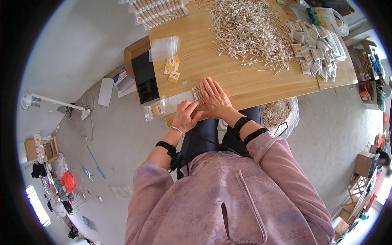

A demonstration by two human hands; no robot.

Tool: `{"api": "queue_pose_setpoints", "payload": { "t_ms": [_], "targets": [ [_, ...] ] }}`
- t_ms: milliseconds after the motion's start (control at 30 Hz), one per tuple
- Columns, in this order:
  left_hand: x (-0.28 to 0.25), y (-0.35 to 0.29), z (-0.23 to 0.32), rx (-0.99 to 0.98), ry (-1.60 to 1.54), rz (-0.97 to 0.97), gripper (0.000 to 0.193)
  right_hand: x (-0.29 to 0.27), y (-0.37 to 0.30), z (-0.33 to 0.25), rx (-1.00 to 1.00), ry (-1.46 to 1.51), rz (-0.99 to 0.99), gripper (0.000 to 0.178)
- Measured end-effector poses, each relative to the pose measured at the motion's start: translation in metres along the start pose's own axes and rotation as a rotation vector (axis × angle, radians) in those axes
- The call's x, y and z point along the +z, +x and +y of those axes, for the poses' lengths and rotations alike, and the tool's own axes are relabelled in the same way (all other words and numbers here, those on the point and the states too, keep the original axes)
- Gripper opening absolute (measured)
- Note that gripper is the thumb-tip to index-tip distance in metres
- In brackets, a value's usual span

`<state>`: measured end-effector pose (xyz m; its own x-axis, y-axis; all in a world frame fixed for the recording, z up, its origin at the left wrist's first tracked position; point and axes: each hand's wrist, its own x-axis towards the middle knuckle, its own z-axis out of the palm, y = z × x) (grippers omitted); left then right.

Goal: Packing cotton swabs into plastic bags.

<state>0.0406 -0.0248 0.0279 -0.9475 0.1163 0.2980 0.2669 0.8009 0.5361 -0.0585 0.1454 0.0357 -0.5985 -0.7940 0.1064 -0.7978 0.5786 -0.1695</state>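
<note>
A small row of cotton swabs (pixel 197 94) lies on the wooden table near its front edge, between my hands. My right hand (pixel 216 98) rests flat along the row's right side, its fingers stretched out and close together. At the near left end of the row is my left hand (pixel 185 116), fingers bent, with a gap between thumb and forefinger. Just left of the swabs lies a white card or sheet (pixel 178 100). Beside it, a clear plastic packet (pixel 155 111) with a yellow label hangs partly over the table's left edge.
A big heap of loose cotton swabs (pixel 249 30) covers the far middle of the table (pixel 183 45). Filled packets (pixel 314 49) pile up at the right. Clear bags (pixel 164 48) and yellow labels (pixel 173 67) lie at the left. Below the front edge stands a bag of swabs (pixel 277 114).
</note>
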Motion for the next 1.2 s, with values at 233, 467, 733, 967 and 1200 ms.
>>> {"api": "queue_pose_setpoints", "payload": {
  "t_ms": [233,467,733,967,1200],
  "targets": [
    [0.0007,-0.0001,0.0019,-0.041,0.018,-0.006,0.043,-0.0006,-0.0003,-0.0007,0.016,0.094,0.004,0.107],
    [0.0010,0.0006,0.0008,-0.030,0.029,-0.017,0.044,-0.0009,0.0007,-0.0011,0.014,0.046,-0.018,0.108],
    [-0.0005,0.0037,0.0044,-0.087,-0.001,-0.019,0.041,-0.0049,0.0016,-0.0021,0.010,0.018,-0.040,0.107],
    [0.0021,0.0038,0.0039,-0.090,0.032,-0.021,0.049,-0.0030,0.0010,-0.0014,0.024,0.053,-0.040,0.102],
    [0.0040,0.0057,0.0043,-0.109,0.055,-0.022,0.050,0.0012,0.0003,-0.0004,0.013,0.062,0.015,0.101]
  ]
}}
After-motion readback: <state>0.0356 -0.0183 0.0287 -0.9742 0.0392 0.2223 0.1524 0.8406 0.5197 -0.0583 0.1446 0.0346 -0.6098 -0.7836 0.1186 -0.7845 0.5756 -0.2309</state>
